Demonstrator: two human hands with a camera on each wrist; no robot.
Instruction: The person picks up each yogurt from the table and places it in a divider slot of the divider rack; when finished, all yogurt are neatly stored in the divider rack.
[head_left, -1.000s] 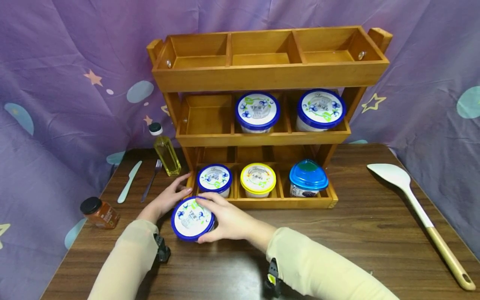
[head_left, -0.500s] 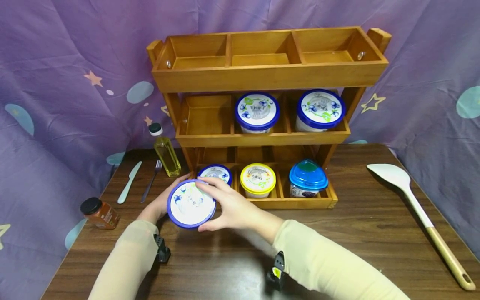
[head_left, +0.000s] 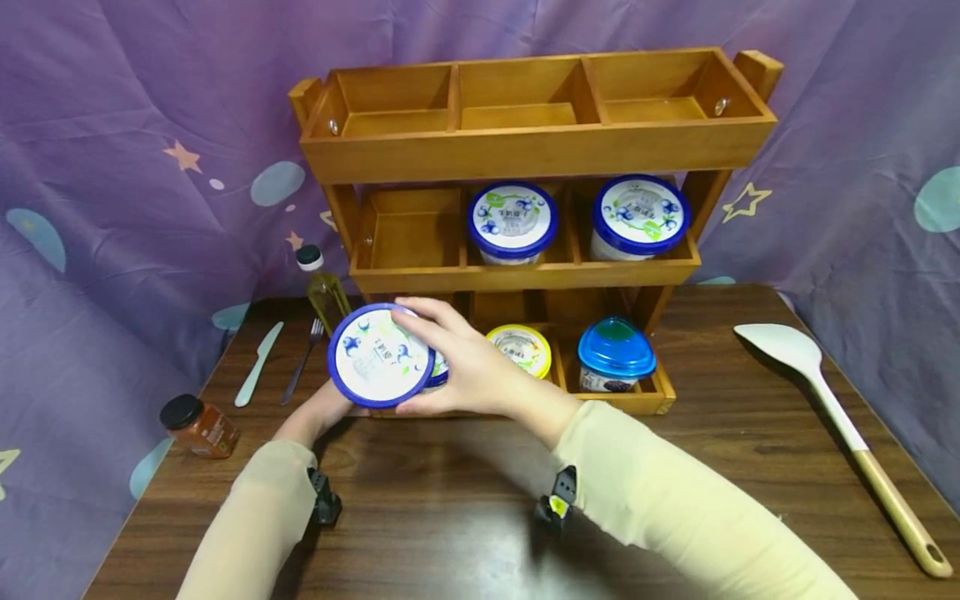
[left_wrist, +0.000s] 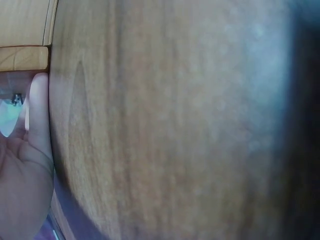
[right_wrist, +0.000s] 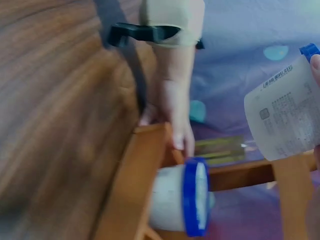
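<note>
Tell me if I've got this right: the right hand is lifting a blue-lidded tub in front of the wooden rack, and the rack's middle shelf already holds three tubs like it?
Not quite. The middle shelf holds two blue-lidded tubs, one in the centre compartment and one in the right; its left compartment is bare. The head view shows this. The rest stands: the right hand holds a blue-lidded tub in front of the wooden rack.

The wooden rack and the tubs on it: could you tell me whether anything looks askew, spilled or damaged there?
Nothing looks spilled or damaged. The one thing off level is the blue-lidded tub, tilted in the right hand above the table. The tubs in the wooden rack sit upright with lids on. The left hand rests by the rack's lower left corner.
</note>
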